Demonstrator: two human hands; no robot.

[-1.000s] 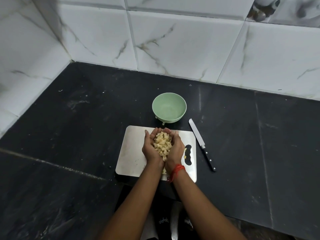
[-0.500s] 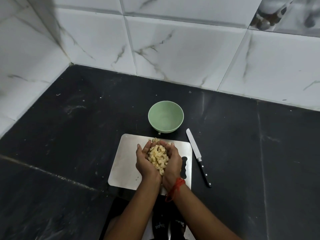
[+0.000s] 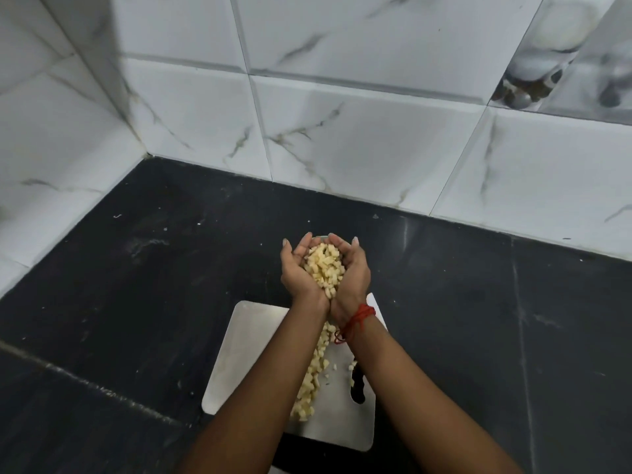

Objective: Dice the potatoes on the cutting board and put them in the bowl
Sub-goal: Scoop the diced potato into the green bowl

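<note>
Dim, cool, even light; faint sheen on glossy wall tiles (image 3: 359, 138), soft blur at upper right, lines bowed towards edges

Dark stone counter (image 3: 136, 302), white marble-look wall tiles (image 3: 359, 142), corner at L; top-R tile (image 3: 564, 46) maybe mirrors a light.

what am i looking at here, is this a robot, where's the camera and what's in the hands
No machine here: these are a person's two bare arms, filmed by a camera worn on their head, looking down. The left hand and right hand are cupped together, holding a heap of pale yellow diced potato cubes. Nearer the person, a shiny steel cutting board lies on the black stone counter, with more loose potato cubes on it. A red thread circles the right wrist. White marble-look tiles form the wall.
</note>
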